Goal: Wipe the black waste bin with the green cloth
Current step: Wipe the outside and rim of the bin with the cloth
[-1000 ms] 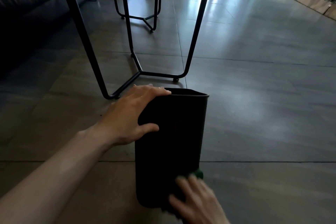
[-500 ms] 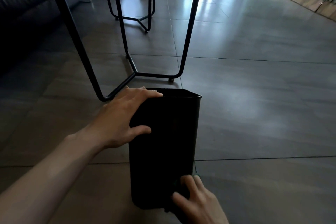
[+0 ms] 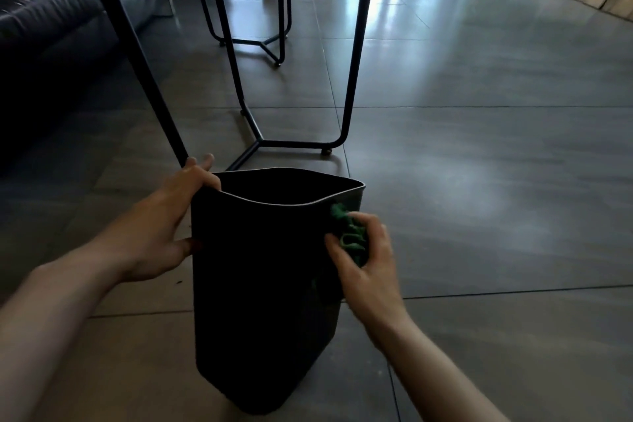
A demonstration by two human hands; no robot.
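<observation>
On the grey tiled floor (image 3: 479, 154), beside a black metal table frame (image 3: 352, 79), a person wiped a bin
Largest in view, the dark sofa (image 3: 44, 44) sat at the far left; the black waste bin (image 3: 263, 284) stood upright on the tiles in front of the frame, its mouth open to the camera. Against the bin's left wall the left hand (image 3: 161, 229) lay with fingers spread, fingertips reaching past the rim and thumb pressed low on the side. At the bin's upper right corner the right hand (image 3: 366, 267) was closed around the bunched green cloth (image 3: 351, 236), holding it to the wall just under the rim
</observation>
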